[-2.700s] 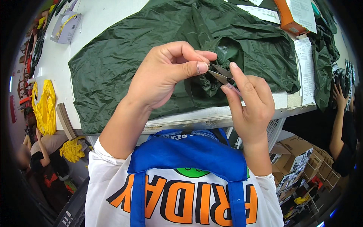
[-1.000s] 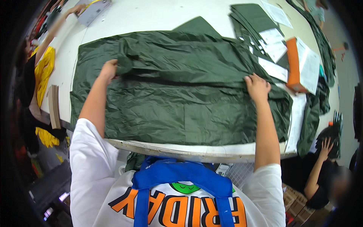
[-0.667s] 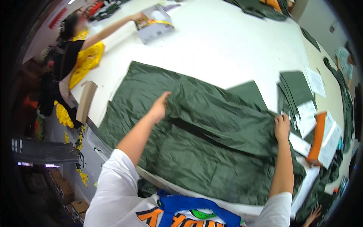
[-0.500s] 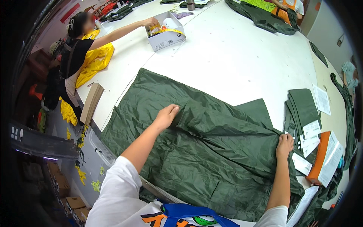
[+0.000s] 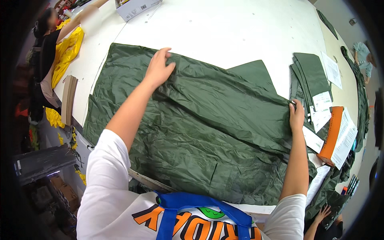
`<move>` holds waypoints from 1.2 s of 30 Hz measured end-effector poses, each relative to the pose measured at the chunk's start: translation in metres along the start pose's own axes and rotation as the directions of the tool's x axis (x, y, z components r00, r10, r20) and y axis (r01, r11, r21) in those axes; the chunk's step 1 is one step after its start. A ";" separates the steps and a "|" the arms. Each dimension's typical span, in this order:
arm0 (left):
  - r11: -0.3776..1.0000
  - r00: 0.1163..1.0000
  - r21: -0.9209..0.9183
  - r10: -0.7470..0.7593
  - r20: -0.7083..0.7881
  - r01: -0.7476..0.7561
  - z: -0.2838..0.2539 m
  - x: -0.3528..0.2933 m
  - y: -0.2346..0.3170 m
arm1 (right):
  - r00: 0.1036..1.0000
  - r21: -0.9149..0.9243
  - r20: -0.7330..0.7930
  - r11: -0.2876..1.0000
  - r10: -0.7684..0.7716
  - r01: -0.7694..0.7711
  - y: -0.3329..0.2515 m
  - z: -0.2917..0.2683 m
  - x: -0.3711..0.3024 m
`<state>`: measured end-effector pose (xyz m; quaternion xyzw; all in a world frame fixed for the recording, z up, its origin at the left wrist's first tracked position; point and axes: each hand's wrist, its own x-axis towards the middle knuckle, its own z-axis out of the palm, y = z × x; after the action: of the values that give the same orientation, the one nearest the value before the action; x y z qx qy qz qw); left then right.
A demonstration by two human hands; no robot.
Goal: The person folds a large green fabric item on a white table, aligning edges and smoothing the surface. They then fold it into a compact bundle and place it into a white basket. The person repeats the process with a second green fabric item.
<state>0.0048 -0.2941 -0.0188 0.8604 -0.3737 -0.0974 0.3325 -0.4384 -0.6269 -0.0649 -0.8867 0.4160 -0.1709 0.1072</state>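
Green cloth (image 5: 236,112), likely slippery, needs edge holding: left hand (image 5: 159,71) spread at eleven, right hand (image 5: 296,115) seemingly pinching at three o'clock.

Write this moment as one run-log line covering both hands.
left hand: open over spread dark-green garment | right hand: on its edge | orange box: right of garment

Dk grn fabric (image 5: 236,108), wht tbl (image 5: 212,32).
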 end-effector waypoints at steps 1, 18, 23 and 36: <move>0.993 0.993 0.008 0.115 0.035 -0.116 0.004 0.012 -0.005 | 0.996 0.041 0.089 0.999 -0.019 0.015 -0.002 -0.005 0.005; 0.557 0.637 0.384 0.763 0.115 -0.737 -0.126 -0.248 0.019 | 0.880 0.011 0.134 0.889 -0.456 0.458 -0.098 -0.204 -0.255; 0.865 0.891 0.301 0.294 0.347 -0.402 -0.105 -0.329 0.016 | 0.872 -0.039 0.326 0.916 -0.366 0.399 -0.102 -0.166 -0.330; 0.841 0.930 0.426 0.216 0.298 -0.332 -0.007 -0.323 0.008 | 1.000 -0.185 0.016 0.983 0.027 -0.023 0.086 -0.203 -0.233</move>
<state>-0.2235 -0.0659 -0.0343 0.8341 -0.5431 -0.0576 0.0775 -0.7171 -0.5103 0.0427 -0.8891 0.4401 -0.1220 0.0306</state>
